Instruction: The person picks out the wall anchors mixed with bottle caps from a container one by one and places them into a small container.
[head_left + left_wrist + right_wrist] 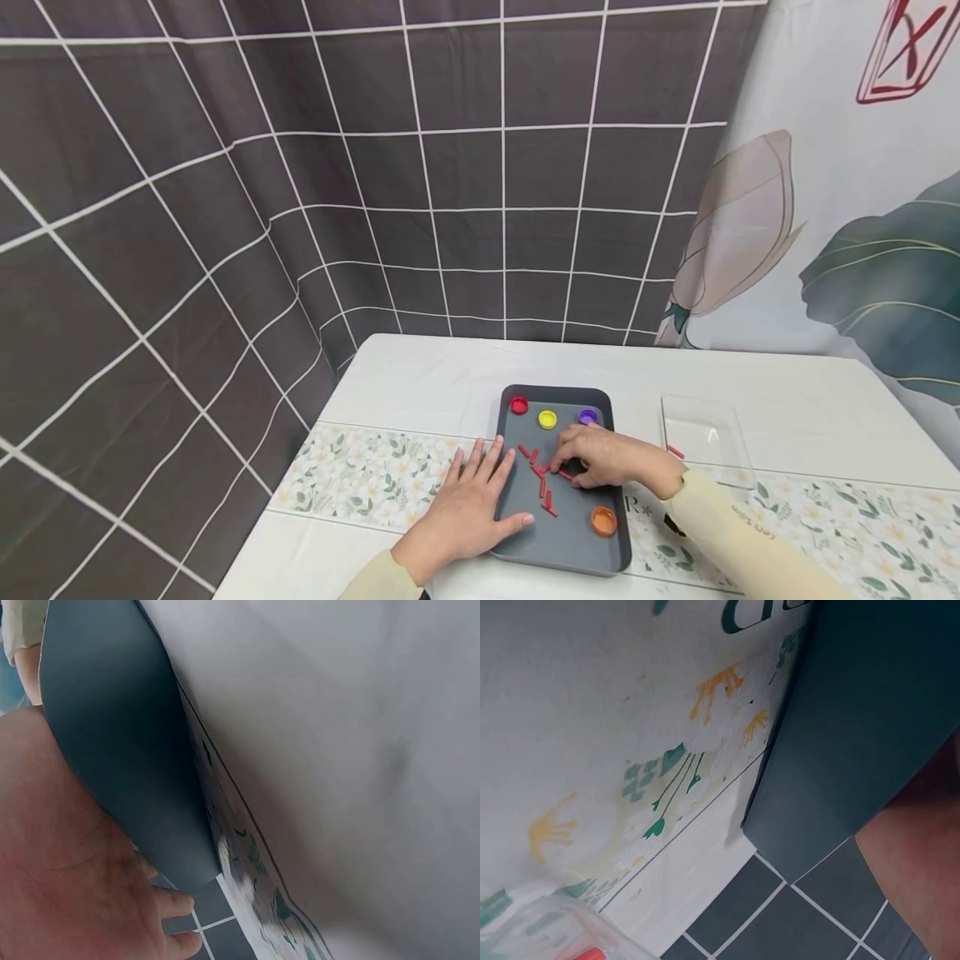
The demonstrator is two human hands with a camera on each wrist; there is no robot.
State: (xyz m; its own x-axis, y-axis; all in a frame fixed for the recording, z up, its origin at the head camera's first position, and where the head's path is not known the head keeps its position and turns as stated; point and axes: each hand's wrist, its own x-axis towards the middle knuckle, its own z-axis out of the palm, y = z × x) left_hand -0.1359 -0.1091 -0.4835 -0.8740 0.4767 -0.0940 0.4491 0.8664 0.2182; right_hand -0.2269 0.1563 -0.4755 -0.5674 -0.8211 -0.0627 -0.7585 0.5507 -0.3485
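Observation:
A grey tray (pixel 517 533) lies on the table with several short red sticks (pixel 542 487) scattered in its middle. My left hand (pixel 468 508) spreads its fingers across the tray's left rim, the thumb over the inside; its palm shows beside the tray's outer wall in the left wrist view. Reaching in over the right rim, my right hand (pixel 596 457) has its fingers bent down, thumb and fingertips at the two ends of one red stick (pixel 566 475). In the right wrist view only part of that hand (pixel 919 862) shows past the tray wall, its fingertips hidden.
Along the tray's far side sit a red cap (pixel 518 405), a yellow cap (pixel 547 419) and a purple cap (pixel 588 415). An orange cap (pixel 603 522) is at the near right corner. Right of the tray, a clear box (pixel 720 433) holds a red stick (pixel 676 452).

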